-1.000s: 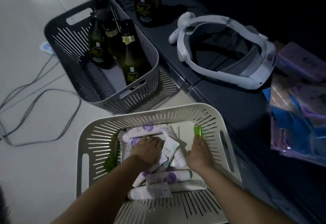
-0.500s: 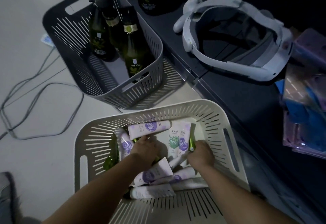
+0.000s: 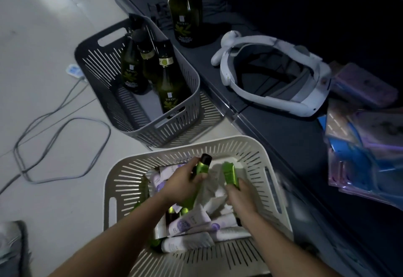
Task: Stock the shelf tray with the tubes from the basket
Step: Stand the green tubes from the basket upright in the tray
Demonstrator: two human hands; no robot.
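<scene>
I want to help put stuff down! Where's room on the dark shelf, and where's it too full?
Bare shelf shows between the headset, the packets and the white basket. The grey basket has bare floor beside its bottles. The white basket is crowded with tubes, the left hand and the right hand.

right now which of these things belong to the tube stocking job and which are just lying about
Job: white basket, white tubes in it, left hand gripping black-capped green tube, right hand gripping second green tube.
Lying about: dark basket, bottles in it, lone bottle, headset, floor cable, plastic packets.
</scene>
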